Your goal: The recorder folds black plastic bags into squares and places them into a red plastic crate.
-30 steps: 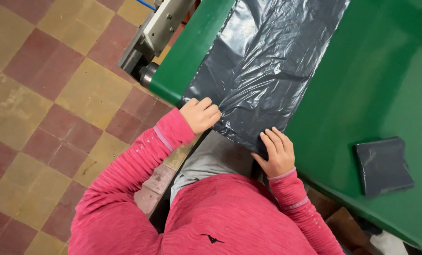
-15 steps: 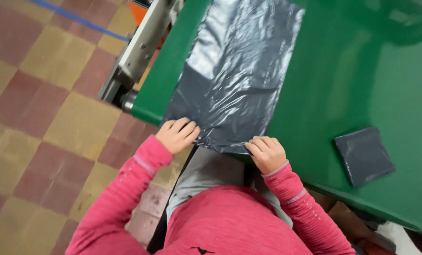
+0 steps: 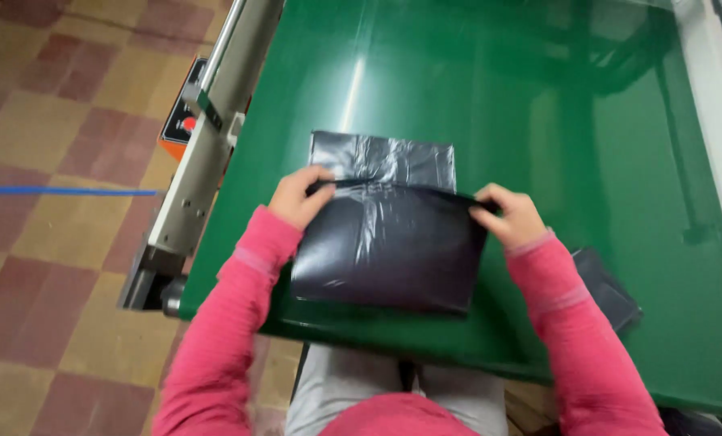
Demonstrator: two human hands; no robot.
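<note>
A dark grey plastic bag (image 3: pixel 389 242) lies on the green table (image 3: pixel 490 105), with its near part folded over the far part. My left hand (image 3: pixel 296 196) pinches the folded edge at its left corner. My right hand (image 3: pixel 508 214) pinches the same edge at its right corner. The edge is lifted slightly off the layer below, and a strip of the lower layer (image 3: pixel 381 157) shows beyond it. Both sleeves are pink.
A second folded dark grey bag (image 3: pixel 607 287) lies on the table just right of my right forearm, partly hidden by it. A metal side rail (image 3: pixel 215 121) with an orange box (image 3: pixel 179 129) runs along the table's left edge. Chequered floor tiles (image 3: pixel 62 242) lie to the left.
The bag lay stretched out long with my hands pressing its near end. Now it is folded in half and both hands grip the folded edge. The view has swung over the table.
</note>
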